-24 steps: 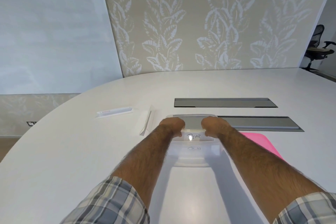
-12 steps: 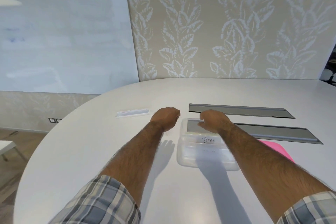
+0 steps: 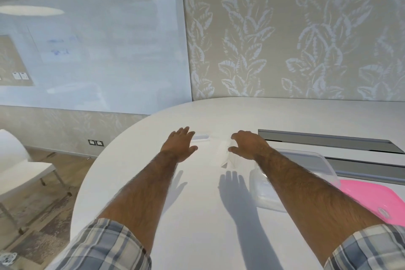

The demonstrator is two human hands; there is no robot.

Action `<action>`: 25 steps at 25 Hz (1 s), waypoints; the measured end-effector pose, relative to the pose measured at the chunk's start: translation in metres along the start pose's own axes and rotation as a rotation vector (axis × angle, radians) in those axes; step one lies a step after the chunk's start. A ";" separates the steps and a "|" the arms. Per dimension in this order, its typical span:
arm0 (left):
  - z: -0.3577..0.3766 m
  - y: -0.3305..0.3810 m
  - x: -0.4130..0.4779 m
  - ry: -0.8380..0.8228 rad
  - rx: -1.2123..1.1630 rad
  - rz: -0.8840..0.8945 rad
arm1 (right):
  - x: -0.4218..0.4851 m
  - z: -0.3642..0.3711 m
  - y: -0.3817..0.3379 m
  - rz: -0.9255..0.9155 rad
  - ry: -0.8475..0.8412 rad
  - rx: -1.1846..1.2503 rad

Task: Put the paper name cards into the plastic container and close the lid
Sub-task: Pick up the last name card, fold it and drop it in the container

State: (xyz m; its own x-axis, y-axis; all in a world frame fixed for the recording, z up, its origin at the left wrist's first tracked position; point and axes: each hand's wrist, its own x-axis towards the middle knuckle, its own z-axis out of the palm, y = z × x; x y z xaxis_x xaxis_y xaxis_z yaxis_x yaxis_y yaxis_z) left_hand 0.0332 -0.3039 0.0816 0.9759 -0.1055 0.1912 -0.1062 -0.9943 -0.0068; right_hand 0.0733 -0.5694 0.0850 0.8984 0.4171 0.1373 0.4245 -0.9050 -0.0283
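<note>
On the white table (image 3: 197, 215), folded card (image 3: 226, 158) touches right hand (image 3: 249, 144).

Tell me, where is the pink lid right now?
The pink lid lies flat on the white table at the right edge of the head view, just right of the clear plastic container and under the person's right forearm.

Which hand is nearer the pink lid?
Right. The right hand reaches a folded card left of the clear container; the pink lid lies beyond it. The left hand is farther left.
</note>
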 end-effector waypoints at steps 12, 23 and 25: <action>0.015 -0.133 0.064 -0.050 -0.022 -0.001 | 0.121 0.033 -0.064 0.020 -0.030 0.042; 0.088 -0.187 0.129 -0.184 -0.106 0.000 | 0.213 0.074 -0.074 0.051 -0.079 -0.015; 0.094 -0.191 0.142 -0.196 -0.126 -0.004 | 0.228 0.079 -0.076 0.051 -0.102 -0.023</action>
State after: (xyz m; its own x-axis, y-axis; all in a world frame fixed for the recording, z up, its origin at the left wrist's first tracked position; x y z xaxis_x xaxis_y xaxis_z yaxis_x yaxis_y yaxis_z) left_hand 0.2098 -0.1307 0.0175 0.9934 -0.1147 -0.0030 -0.1136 -0.9864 0.1186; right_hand 0.2545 -0.3986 0.0403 0.9262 0.3754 0.0350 0.3760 -0.9266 -0.0096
